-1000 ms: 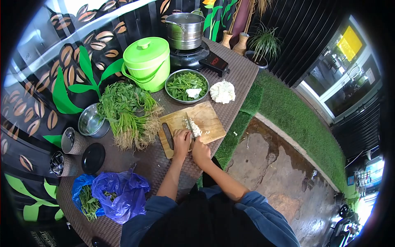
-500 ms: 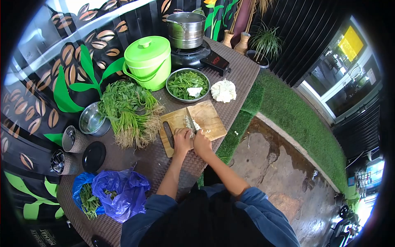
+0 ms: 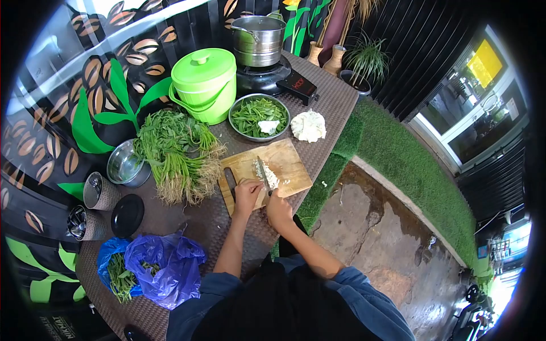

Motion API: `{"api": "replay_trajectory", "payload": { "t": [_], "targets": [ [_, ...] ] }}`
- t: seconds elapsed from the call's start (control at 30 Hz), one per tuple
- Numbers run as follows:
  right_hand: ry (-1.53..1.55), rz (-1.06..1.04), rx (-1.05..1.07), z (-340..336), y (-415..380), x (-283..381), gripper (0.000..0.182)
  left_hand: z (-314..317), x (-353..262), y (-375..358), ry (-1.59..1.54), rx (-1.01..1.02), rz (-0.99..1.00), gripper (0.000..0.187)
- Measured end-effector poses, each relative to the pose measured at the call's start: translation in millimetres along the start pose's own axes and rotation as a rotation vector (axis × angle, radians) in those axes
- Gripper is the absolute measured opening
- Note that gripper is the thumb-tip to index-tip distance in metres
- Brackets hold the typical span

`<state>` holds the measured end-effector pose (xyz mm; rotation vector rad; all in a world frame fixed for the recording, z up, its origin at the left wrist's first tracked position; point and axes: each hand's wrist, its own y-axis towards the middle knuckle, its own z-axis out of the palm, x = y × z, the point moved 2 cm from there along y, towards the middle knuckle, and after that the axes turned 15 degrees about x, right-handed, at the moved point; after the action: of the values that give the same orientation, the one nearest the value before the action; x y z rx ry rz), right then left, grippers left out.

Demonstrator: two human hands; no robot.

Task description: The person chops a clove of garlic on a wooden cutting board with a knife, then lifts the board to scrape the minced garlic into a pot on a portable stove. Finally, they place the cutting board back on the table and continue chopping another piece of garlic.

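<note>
On the wooden cutting board (image 3: pixel 293 162) lies a small pile of chopped white bits (image 3: pixel 271 178), perhaps garlic. My right hand (image 3: pixel 278 211) is closed round the handle of a knife (image 3: pixel 263 170), whose blade lies along the left of the pile, tip pointing away from me. Close beside the blade is my left hand (image 3: pixel 248 195), fingers bent and pinched together over the board's near left part; what they hold, if anything, is too small to make out. A bunch of rooted greens (image 3: pixel 182 153) rests left of the board.
Behind the board stand a metal bowl of cut leaves (image 3: pixel 250 116), a white crumpled heap (image 3: pixel 308 125), a lidded green bucket (image 3: pixel 205 85) and a pot (image 3: pixel 259 42) on a burner. Purple plastic bags (image 3: pixel 168 270), a black lid (image 3: pixel 127 216) and a steel bowl (image 3: pixel 129 165) are at left.
My right hand has drawn slightly back toward me with the knife. My left fingers have shifted a little and come together, and more of the white pile shows.
</note>
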<state>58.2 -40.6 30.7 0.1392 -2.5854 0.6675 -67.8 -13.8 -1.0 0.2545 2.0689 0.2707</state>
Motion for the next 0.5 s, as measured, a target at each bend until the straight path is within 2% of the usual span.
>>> {"api": "replay_trajectory", "payload": {
  "t": [0.07, 0.13, 0.3, 0.37, 0.5],
  "targets": [
    [-0.011, 0.003, -0.055, 4, 5, -4, 0.039, 0, -1, 1, 0.003, -0.008, 0.009, 0.014],
    [0.052, -0.011, 0.043, -5, 16, -4, 0.038, 2, 2, 2, 0.038, -0.011, 0.01, 0.014],
    [-0.041, -0.062, 0.09, -27, 17, -5, 0.038, 8, 9, 1, -0.019, -0.028, -0.033, 0.012],
    [-0.171, -0.06, 0.026, -22, 9, -2, 0.032, 7, 9, 3, -0.044, -0.038, -0.051, 0.011],
    [-0.115, -0.015, -0.022, 7, 13, -1, 0.035, 9, 12, 4, -0.018, -0.066, -0.001, 0.009]
  ]
}}
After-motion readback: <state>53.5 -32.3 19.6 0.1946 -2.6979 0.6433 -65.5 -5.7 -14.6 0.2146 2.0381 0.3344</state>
